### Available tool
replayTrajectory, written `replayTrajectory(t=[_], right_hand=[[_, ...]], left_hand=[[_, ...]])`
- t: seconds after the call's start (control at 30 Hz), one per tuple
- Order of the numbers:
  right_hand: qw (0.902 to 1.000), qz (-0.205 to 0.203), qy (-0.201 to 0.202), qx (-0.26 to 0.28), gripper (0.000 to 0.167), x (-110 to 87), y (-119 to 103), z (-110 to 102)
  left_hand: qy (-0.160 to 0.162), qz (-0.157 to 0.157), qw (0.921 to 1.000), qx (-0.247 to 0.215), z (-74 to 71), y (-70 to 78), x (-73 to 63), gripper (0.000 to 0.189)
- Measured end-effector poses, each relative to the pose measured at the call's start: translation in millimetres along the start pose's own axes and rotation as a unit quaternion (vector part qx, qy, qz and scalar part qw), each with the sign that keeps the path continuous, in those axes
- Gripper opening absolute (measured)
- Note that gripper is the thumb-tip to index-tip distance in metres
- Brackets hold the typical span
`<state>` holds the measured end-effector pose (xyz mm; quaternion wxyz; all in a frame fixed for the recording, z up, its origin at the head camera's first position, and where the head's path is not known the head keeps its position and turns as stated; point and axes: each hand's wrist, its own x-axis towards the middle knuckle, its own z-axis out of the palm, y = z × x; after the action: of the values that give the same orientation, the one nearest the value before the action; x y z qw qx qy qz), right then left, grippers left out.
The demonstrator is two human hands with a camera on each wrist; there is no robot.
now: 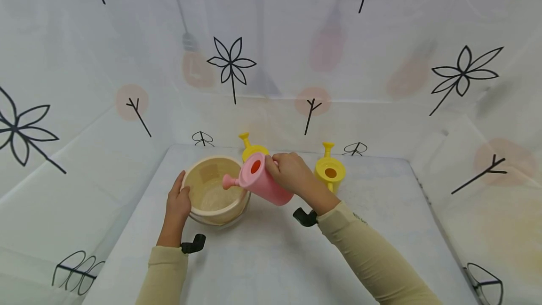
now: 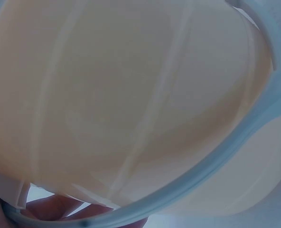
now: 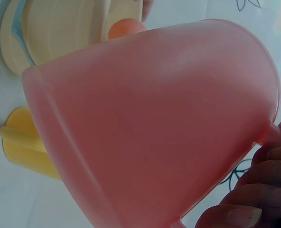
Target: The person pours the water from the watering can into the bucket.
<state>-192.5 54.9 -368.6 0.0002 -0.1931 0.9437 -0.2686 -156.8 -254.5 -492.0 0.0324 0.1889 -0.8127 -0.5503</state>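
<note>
A cream bucket (image 1: 211, 212) stands on the left half of the table, its light grey-blue handle (image 2: 202, 175) hanging down along the front. My left hand (image 1: 179, 201) grips the bucket's left rim, thumb toward the inside and fingers along the outer wall. With my right hand (image 1: 294, 173) I hold a pink watering can (image 1: 273, 189) by its handle. The can is tilted left, and its spout (image 1: 230, 181) reaches over the bucket's opening. In the right wrist view, curled fingers (image 3: 268, 194) wrap the can's handle. No water shows at the spout.
Behind the pink can, partly hidden, is one yellow watering can (image 1: 256, 150). Another yellow watering can (image 1: 337, 180) stands to the right, close to my right wrist. A white sheet with plant drawings (image 1: 230, 62) hangs behind the white table (image 1: 254, 267).
</note>
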Motion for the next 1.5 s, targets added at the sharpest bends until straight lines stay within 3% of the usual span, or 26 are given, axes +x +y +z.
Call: replayTrajectory(t=[0.93,1.5], right_hand=[[0.9997,0.009,-0.020,-0.013,0.041,1.5,-5.3,-2.8],[0.9999,-0.004,-0.011,-0.010,0.042,2.3,-5.1,-1.8]], left_hand=[[-0.001,-0.002,1.0000,0.002,-0.6,0.5,0.5,0.054],[0.006,0.004,1.0000,-0.006,1.8,-0.6,0.4,0.054]])
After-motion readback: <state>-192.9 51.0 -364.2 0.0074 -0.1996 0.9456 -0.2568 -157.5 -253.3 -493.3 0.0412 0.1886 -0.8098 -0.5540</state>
